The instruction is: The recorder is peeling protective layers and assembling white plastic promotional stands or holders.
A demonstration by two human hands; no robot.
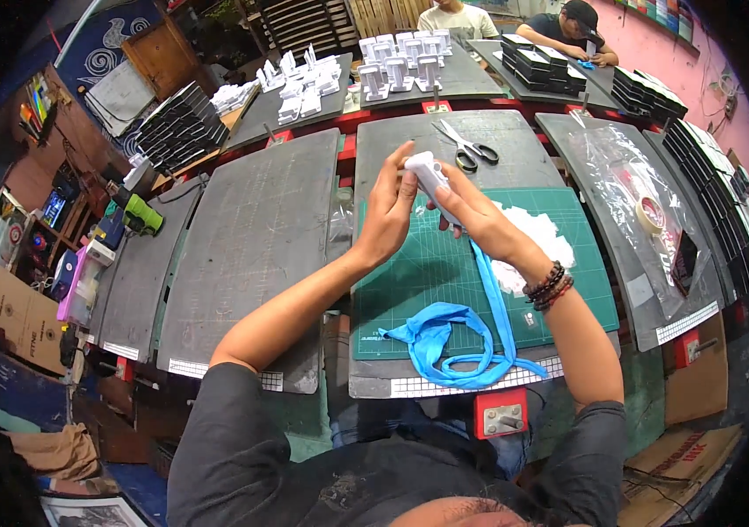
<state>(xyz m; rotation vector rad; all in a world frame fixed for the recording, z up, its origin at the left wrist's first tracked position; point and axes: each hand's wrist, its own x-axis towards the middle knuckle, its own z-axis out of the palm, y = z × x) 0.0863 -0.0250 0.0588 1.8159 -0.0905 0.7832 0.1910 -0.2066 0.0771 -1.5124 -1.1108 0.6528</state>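
Above a green cutting mat (pixel 392 299), my two hands have a long white plastic piece with a rounded end (pixel 429 174) between them. My left hand (pixel 387 211) presses it from the left with the thumb, its other fingers reaching up behind. From the right, my right hand (pixel 487 221) wraps its fingers round the lower part, covering much of it. A strip of blue cloth (pixel 449 338) lies coiled on the mat, one length running up under my right hand. Beside my right wrist is a heap of flat white pieces (pixel 546 241). Scissors with black handles (pixel 471 154) lie beyond my hands.
On the right board lie a clear plastic bag (pixel 625 184) and a tape roll (pixel 651 213). White plastic stands (pixel 401 61) are grouped at the back. Stacks of black-and-white boxes (pixel 181 127) flank the tables. A co-worker in a black cap (pixel 578 26) sits at the far right.
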